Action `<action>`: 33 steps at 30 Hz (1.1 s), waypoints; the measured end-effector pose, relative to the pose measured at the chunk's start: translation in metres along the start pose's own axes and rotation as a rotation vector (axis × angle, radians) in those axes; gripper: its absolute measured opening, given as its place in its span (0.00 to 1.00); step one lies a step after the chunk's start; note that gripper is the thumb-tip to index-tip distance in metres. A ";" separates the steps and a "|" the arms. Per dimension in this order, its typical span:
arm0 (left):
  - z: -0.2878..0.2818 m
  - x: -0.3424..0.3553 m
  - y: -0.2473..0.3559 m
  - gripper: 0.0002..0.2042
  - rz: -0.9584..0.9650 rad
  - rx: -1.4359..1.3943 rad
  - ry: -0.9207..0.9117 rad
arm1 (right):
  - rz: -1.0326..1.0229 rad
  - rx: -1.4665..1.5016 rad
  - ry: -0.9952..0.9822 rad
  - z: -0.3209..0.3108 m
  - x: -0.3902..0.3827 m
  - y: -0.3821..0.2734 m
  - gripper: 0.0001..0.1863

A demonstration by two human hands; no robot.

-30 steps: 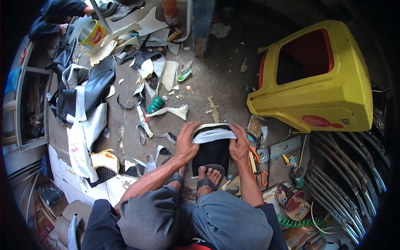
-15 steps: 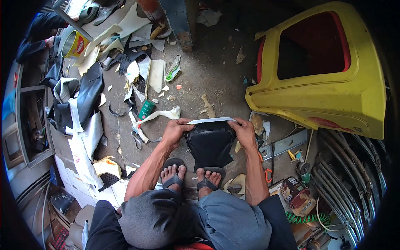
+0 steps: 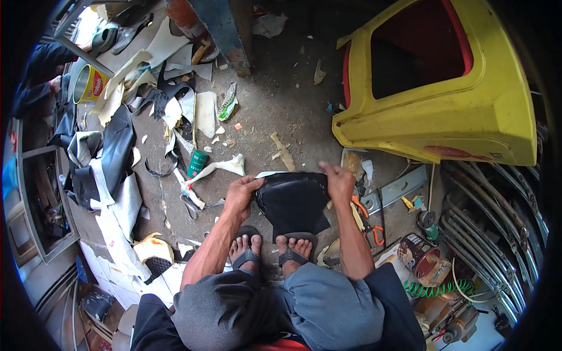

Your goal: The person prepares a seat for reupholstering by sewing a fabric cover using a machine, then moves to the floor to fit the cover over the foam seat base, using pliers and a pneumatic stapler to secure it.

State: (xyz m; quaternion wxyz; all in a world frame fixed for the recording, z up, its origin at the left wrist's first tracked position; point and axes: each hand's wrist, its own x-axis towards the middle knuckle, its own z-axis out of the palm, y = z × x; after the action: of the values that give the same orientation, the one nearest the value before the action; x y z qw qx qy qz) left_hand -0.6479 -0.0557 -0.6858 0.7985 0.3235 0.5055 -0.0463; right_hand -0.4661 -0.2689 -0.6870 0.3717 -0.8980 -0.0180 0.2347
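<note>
Landmark: the yellow plastic stool [image 3: 421, 120], lying on its side on the floor.

The black padded panel [image 3: 293, 194] is located to the near left of the stool, apart from it, above the person's sandalled feet [image 3: 295, 248]. A white strip [image 3: 274, 173] shows along its far edge. A flat black piece [image 3: 298, 227] extends from beneath it toward the feet; whether the two are joined cannot be determined.

Left hand [image 3: 240, 196]: pinching the panel's far left corner, thumb on top. Right hand [image 3: 339, 182]: at the panel's far right corner, index finger extended and blurred; whether it grips cannot be told.

Nearest the stool, on its near side: a grey metal bar [image 3: 401, 192], orange-handled pliers [image 3: 379, 236] and a stack of curved metal tubes [image 3: 489, 234]. Well to the stool's left: a green can [image 3: 197, 162] beside a white scrap [image 3: 219, 168]. Farther left: black sheet offcuts [image 3: 119, 143] and a yellow tin [image 3: 93, 85].
</note>
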 end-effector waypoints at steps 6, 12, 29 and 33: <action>0.004 -0.005 -0.003 0.06 -0.029 -0.043 0.021 | -0.383 -0.414 0.324 0.027 -0.007 0.021 0.23; 0.011 -0.003 -0.002 0.07 -0.085 -0.152 0.142 | -0.383 -0.558 0.275 0.026 -0.003 0.015 0.22; 0.021 0.000 -0.047 0.26 0.103 0.320 0.496 | -0.904 -0.336 0.210 0.040 -0.048 -0.058 0.14; 0.003 0.012 -0.037 0.33 0.272 0.699 0.603 | -0.903 -0.325 0.160 0.034 -0.045 -0.058 0.14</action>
State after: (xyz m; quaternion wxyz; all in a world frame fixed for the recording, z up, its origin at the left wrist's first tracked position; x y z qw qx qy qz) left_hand -0.6547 -0.0834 -0.7119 0.4585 0.6347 0.6220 -0.0126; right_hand -0.5125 -0.2137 -0.6501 0.2914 -0.8622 -0.4136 -0.0257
